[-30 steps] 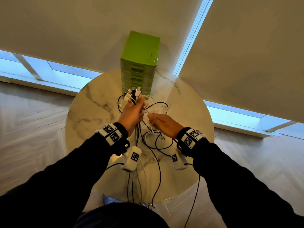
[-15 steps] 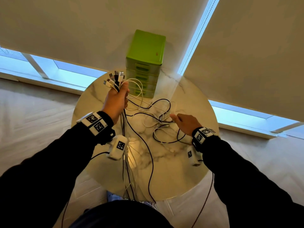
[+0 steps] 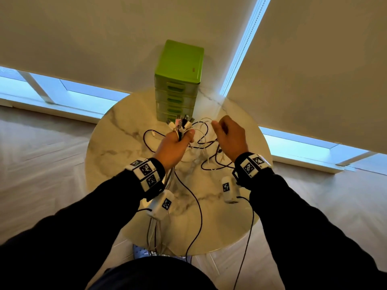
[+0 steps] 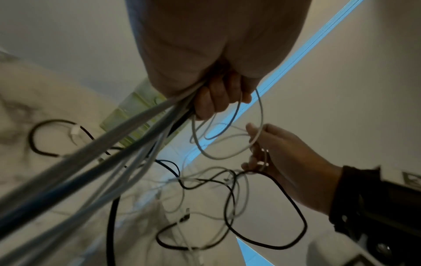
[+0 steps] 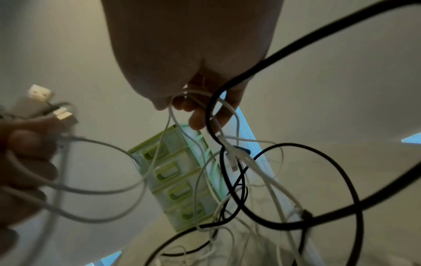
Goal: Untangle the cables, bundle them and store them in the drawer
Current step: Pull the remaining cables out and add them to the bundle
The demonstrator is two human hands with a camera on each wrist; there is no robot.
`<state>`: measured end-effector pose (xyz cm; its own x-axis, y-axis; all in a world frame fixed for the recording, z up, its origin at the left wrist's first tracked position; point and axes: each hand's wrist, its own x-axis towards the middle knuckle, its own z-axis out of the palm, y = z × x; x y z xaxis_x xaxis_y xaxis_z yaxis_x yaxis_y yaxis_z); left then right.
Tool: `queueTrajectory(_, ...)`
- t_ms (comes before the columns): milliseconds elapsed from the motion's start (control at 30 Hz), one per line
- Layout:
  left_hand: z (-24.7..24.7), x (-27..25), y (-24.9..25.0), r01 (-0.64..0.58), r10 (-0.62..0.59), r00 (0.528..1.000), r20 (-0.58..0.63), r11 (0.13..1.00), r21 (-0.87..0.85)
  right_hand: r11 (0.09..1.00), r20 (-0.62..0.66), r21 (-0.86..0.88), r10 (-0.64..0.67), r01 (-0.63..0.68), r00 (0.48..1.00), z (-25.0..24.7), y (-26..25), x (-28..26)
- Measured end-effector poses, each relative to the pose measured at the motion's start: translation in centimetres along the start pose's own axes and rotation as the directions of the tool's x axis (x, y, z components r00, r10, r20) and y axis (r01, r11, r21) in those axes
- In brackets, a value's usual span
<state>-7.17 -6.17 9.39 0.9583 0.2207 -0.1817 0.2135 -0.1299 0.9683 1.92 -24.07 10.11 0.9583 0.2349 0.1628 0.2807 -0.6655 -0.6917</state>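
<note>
My left hand (image 3: 176, 143) grips a bunch of white and black cables (image 4: 127, 136) just below their plug ends (image 3: 181, 123), which stick up above the fist. The cords trail down past my wrist and over the table's near edge. My right hand (image 3: 229, 136) is raised beside it and pinches a white cable loop (image 4: 255, 142) with curled fingers (image 5: 200, 117). Black and white loops (image 3: 211, 155) hang tangled between the two hands and lie on the marble. The green drawer unit (image 3: 178, 80) stands at the table's far side, all its drawers pushed in.
The round marble table (image 3: 117, 147) stands against a wall with roller blinds (image 3: 314, 59) and low window strips. A loose black loop with a white plug (image 3: 150, 136) lies left of my left hand. Wood floor surrounds the table.
My left hand came back down from the far left to the table's middle with the bunch. My right hand rose off the table and took hold of a white loop.
</note>
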Motion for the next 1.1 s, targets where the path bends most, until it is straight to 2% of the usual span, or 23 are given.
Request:
queueTrajectory(67,0.7,0.2,0.0,0.018,-0.019,0.999,-0.027,0.999,-0.030,0.965,0.144,0.251,0.039,-0.075,0.989,-0.5,-1.0,-0.8)
queueTrajectory(133,1.2,0.6,0.0,0.050,-0.053,0.998,-0.040,0.996,-0.075,0.913,0.361,0.386,-0.013,-0.137,0.932,-1.1,-1.7,-2.0)
queueTrajectory(167,1.3,0.8,0.1,0.069,-0.073,0.997,-0.033,0.992,-0.106,0.920,0.452,0.368,-0.054,-0.132,0.890,-1.1,-1.8,-2.5)
queueTrajectory(233,1.4,0.8,0.2,0.101,-0.102,0.995,0.003,0.984,-0.146,0.966,0.553,0.256,-0.117,-0.034,0.825,-0.7,-1.6,-3.3)
queueTrajectory(300,1.5,0.6,-0.1,0.098,-0.092,0.995,0.048,0.987,-0.128,0.979,0.575,0.201,-0.145,0.032,0.805,-0.1,-0.9,-3.6)
queueTrajectory(433,1.4,0.3,-0.8,0.054,-0.048,0.992,0.120,0.997,-0.051,0.965,0.497,0.209,-0.245,0.159,0.832,0.6,-0.2,-4.0)
queueTrajectory(500,1.2,0.4,-1.2,0.073,-0.068,0.988,0.137,0.997,-0.030,0.953,0.466,0.194,-0.298,0.233,0.833,1.0,-0.2,-4.1)
queueTrajectory(600,0.8,0.7,-1.7,0.122,-0.118,0.985,0.129,0.992,-0.019,0.952,0.463,0.151,-0.305,0.265,0.832,1.4,-0.3,-4.0)
queueTrajectory(700,0.4,0.9,-2.1,0.143,-0.141,0.987,0.079,0.990,-0.011,0.968,0.543,0.103,-0.249,0.231,0.802,1.2,-0.2,-4.0)
queueTrajectory(800,-0.1,1.2,-2.6,0.118,-0.118,0.993,0.018,0.993,0.023,0.981,0.658,-0.012,-0.137,0.193,0.741,1.3,0.9,-3.7)
queueTrajectory(933,-0.3,0.9,-2.8,0.076,-0.074,0.997,-0.026,0.993,0.091,0.949,0.721,-0.159,-0.076,0.271,0.688,1.6,2.0,-2.9)
queueTrajectory(1033,-1.8,1.4,-2.4,0.083,-0.080,0.987,-0.140,0.996,0.021,0.870,0.787,-0.401,0.169,0.285,0.594,0.5,3.3,-2.4)
queueTrajectory(1067,-2.6,1.8,-2.2,0.082,-0.078,0.980,-0.181,0.997,0.010,0.857,0.794,-0.442,0.236,0.265,0.561,0.1,4.3,-2.4)
queueTrajectory(1100,-3.6,2.1,-2.0,0.076,-0.075,0.974,-0.211,0.997,-0.004,0.853,0.787,-0.467,0.279,0.235,0.550,-0.3,5.4,-2.4)
